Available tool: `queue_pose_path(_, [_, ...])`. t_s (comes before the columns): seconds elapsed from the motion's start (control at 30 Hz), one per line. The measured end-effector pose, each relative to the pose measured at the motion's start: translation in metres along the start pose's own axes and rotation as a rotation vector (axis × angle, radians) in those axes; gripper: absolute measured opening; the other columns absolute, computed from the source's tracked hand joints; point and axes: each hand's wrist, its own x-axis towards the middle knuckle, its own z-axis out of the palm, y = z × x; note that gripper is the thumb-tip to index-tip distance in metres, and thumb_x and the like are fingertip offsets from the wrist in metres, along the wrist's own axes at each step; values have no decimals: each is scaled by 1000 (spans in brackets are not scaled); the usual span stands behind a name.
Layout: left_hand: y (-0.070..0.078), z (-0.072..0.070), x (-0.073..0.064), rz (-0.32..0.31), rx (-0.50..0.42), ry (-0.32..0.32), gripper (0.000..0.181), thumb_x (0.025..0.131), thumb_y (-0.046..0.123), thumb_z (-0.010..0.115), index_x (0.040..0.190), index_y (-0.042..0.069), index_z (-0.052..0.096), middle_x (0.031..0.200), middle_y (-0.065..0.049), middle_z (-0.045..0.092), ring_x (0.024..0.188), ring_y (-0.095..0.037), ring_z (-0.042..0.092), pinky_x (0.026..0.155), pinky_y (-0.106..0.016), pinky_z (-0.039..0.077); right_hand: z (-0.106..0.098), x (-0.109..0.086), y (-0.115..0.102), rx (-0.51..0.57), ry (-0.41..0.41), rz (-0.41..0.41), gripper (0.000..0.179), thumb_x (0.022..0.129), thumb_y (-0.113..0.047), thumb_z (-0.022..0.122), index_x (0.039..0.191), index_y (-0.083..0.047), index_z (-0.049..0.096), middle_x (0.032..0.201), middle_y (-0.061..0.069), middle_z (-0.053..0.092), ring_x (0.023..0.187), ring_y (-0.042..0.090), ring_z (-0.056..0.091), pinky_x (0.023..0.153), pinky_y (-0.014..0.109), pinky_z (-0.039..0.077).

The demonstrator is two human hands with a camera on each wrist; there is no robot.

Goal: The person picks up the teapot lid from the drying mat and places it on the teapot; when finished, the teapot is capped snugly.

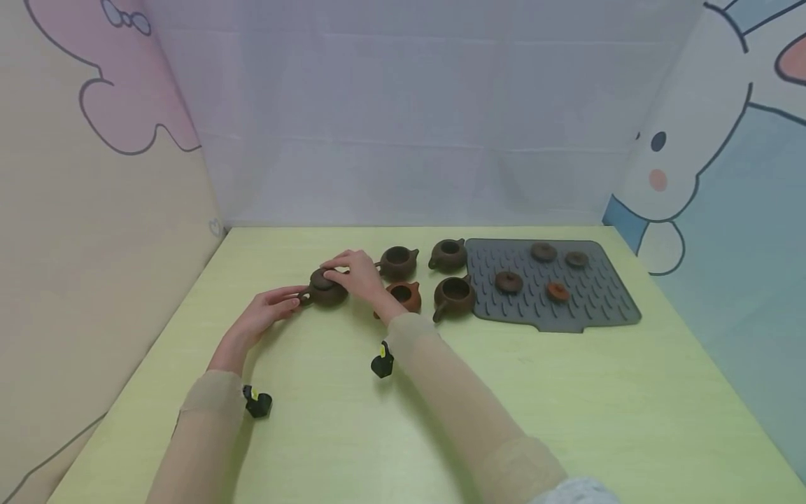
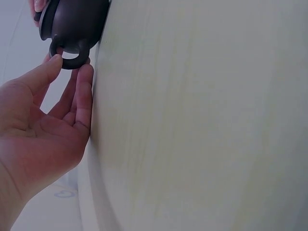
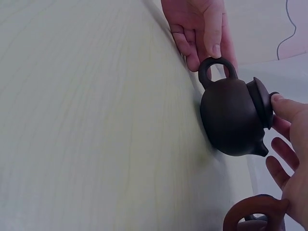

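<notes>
A dark brown teapot (image 1: 330, 297) stands on the table at the left of the group. My left hand (image 1: 263, 313) pinches its loop handle (image 2: 73, 63) between thumb and fingers. From the other side, my right hand (image 1: 360, 275) grips the knob of the teapot's lid (image 3: 260, 104). In the right wrist view the lid lies over the pot's mouth and looks slightly tilted. The spout (image 3: 260, 148) points away from the left hand. Just under the right wrist is a reddish-brown teapot (image 1: 412, 301) without a lid, partly hidden by that arm.
More lidless dark teapots stand to the right: one at the back (image 1: 399, 273), another beside the mat (image 1: 450, 263), a larger one (image 1: 462, 306) in front. A grey ribbed mat (image 1: 604, 311) carries several lids, including a reddish one (image 1: 557, 292) and a brown one (image 1: 508, 283).
</notes>
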Motion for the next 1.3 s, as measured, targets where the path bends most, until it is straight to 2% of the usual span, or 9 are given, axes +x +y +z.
queue_pose_path(0.13, [0, 0, 0, -1, 4, -1, 50, 102, 26, 56, 147, 7, 46, 152, -19, 44, 104, 7, 60, 90, -13, 49, 1, -1, 2, -5, -16, 9, 25, 96, -25, 66, 119, -17, 74, 119, 6, 71, 111, 23, 66, 90, 29, 55])
queue_pose_path(0.4, [-1, 0, 2, 7, -6, -2, 50, 102, 26, 56, 147, 7, 46, 153, -17, 44, 105, 8, 59, 90, -11, 49, 3, 2, 5, -42, -15, 16, 25, 95, -27, 68, 117, -20, 74, 119, 3, 72, 113, 18, 65, 101, 33, 49])
queue_pose_path(0.6, [-1, 0, 2, 9, -5, -6, 50, 102, 26, 56, 147, 7, 46, 152, -15, 46, 105, 7, 59, 90, -12, 49, 2, 4, 9, -86, -46, -4, 31, 95, -29, 67, 125, -22, 70, 129, 1, 69, 125, 18, 59, 114, 34, 38])
queue_pose_path(0.83, [0, 1, 2, 8, -9, 2, 50, 102, 25, 55, 147, 6, 45, 151, -20, 45, 105, 5, 61, 91, -13, 50, -5, 0, 12, -94, -75, -28, 40, 93, -32, 68, 131, -21, 65, 138, -1, 63, 133, 18, 52, 116, 35, 37])
queue_pose_path(0.93, [2, 3, 1, 2, -12, 15, 49, 103, 23, 54, 147, 6, 45, 152, -22, 43, 105, 5, 61, 90, -13, 50, -11, -6, 10, -94, -66, -36, 41, 93, -33, 68, 133, -23, 64, 141, -1, 61, 134, 19, 50, 115, 35, 38])
queue_pose_path(1.07, [5, 7, -1, 2, -13, 38, 47, 103, 20, 53, 147, 5, 45, 152, -23, 43, 102, 5, 62, 89, -14, 50, -18, -16, 9, -101, -29, -87, 42, 93, -34, 68, 134, -24, 63, 142, -1, 60, 132, 20, 50, 113, 37, 40])
queue_pose_path(1.2, [6, 10, -3, 5, -9, 64, 47, 103, 19, 52, 147, 4, 44, 150, -25, 45, 100, 6, 62, 87, -14, 50, -26, -26, 9, -114, 40, -164, 42, 93, -33, 69, 133, -22, 63, 141, 0, 61, 129, 21, 52, 110, 38, 42])
queue_pose_path(1.3, [6, 12, -4, 6, -17, 107, 47, 103, 19, 52, 147, 4, 44, 143, -21, 53, 97, 6, 61, 85, -15, 51, -32, -33, 10, -130, 106, -216, 42, 93, -32, 69, 133, -21, 64, 138, 1, 63, 127, 20, 54, 109, 37, 44])
